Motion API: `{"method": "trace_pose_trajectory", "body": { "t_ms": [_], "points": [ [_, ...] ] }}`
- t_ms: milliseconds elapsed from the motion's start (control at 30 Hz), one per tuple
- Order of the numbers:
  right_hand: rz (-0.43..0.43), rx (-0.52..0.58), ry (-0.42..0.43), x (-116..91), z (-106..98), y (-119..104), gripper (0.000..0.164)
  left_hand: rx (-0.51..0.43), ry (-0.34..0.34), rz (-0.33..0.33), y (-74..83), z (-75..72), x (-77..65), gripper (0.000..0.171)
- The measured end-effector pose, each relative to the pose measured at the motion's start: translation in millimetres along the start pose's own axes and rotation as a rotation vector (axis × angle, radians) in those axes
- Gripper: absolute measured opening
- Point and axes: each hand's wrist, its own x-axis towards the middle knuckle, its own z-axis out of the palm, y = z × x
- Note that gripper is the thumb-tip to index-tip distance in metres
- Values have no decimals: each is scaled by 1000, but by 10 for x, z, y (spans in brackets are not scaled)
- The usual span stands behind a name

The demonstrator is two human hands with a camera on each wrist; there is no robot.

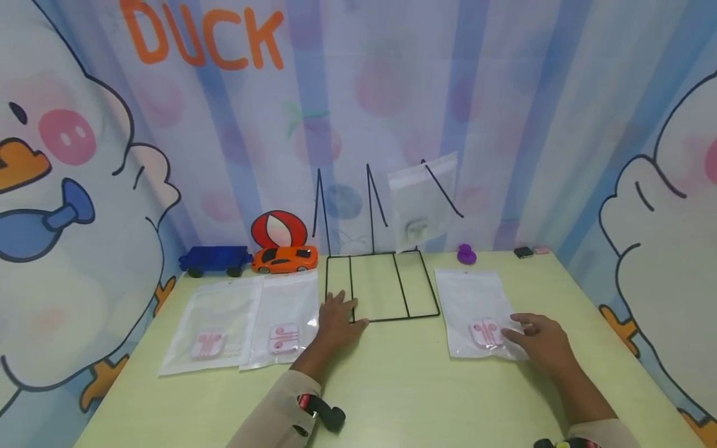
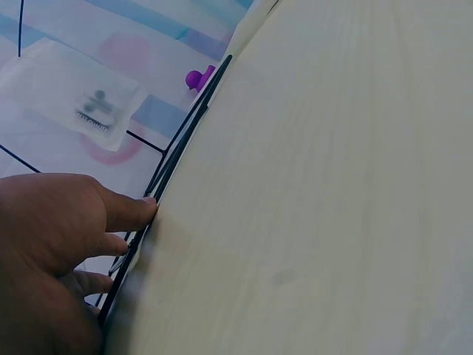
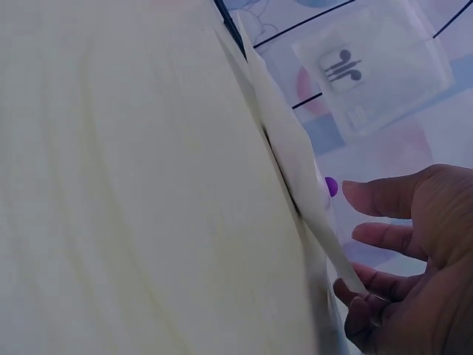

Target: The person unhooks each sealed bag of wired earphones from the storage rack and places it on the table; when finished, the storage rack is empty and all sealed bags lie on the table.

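Note:
My left hand (image 1: 338, 323) rests on the front left corner of a black wire rack (image 1: 409, 317), fingers spread and touching the bars. From the rack's right upright prong hangs a clear zip bag (image 1: 406, 205) with a small earphone case inside. To the right of the rack, another zip bag (image 1: 467, 298) with pink-and-white earphones (image 1: 486, 333) lies on the table. My right hand (image 1: 542, 342) is at that bag's lower right edge. In the right wrist view the lower fingers (image 3: 358, 314) hold the bag's edge, slightly raised, while the thumb and index finger stand apart.
Two more zip bags with earphones, one (image 1: 224, 311) overlapping the other (image 1: 285, 305), lie left of the rack. Behind them stand a blue toy wagon (image 1: 215, 258) and an orange toy car (image 1: 284, 259). A purple duck (image 1: 467, 254) and a small black block (image 1: 523, 252) sit at the back right.

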Motion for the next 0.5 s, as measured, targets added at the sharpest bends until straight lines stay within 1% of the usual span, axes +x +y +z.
{"method": "trace_pose_trajectory", "body": {
  "t_ms": [100, 267, 333, 500],
  "points": [
    [-23, 11, 33, 23, -13, -76, 56, 9, 7, 1, 6, -10, 12, 58],
    [-112, 24, 98, 88, -18, -196, 52, 34, 12, 13, 13, -18, 31, 58],
    [-147, 28, 101, 127, -16, -244, 51, 36, 5, 13, 14, -12, 27, 58],
    [-198, 21, 68, 254, -26, -423, 51, 15, -6, 1, 8, 20, 14, 58]
  ]
}}
